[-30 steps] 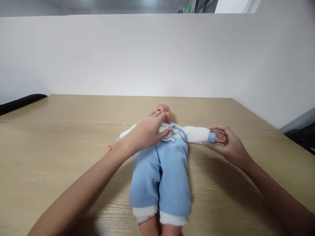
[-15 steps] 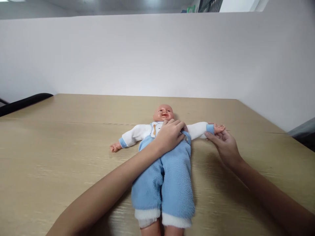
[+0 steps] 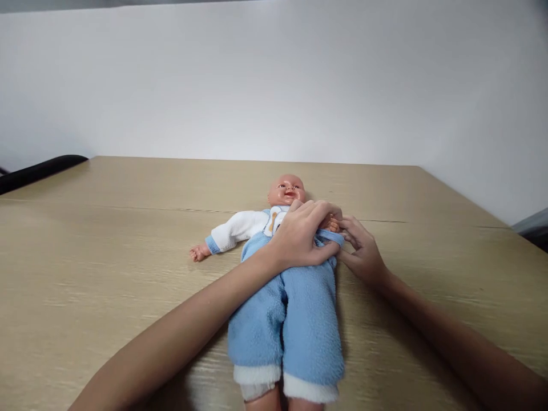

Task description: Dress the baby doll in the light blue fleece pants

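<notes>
A baby doll in a white top and fluffy blue overalls lies face up, its head away from me. Across its chest reaches my left hand, closed on the blue shoulder strap and pulling it out to the right. The doll's small hand shows by that strap, between my two hands; its sleeve on this side is mostly hidden. My right hand is closed at the doll's right-hand side, fingers at the bent doll arm and strap. The doll's other arm stretches out to the left.
The doll rests on a light wooden table with a seam running across it. A white wall stands behind. A black curved edge shows at the far left and a dark grey object at the right.
My right hand has moved left to the doll's side, and the doll's outstretched arm is now folded in beside the strap. My left hand has drawn the strap outward. The view has tipped slightly down.
</notes>
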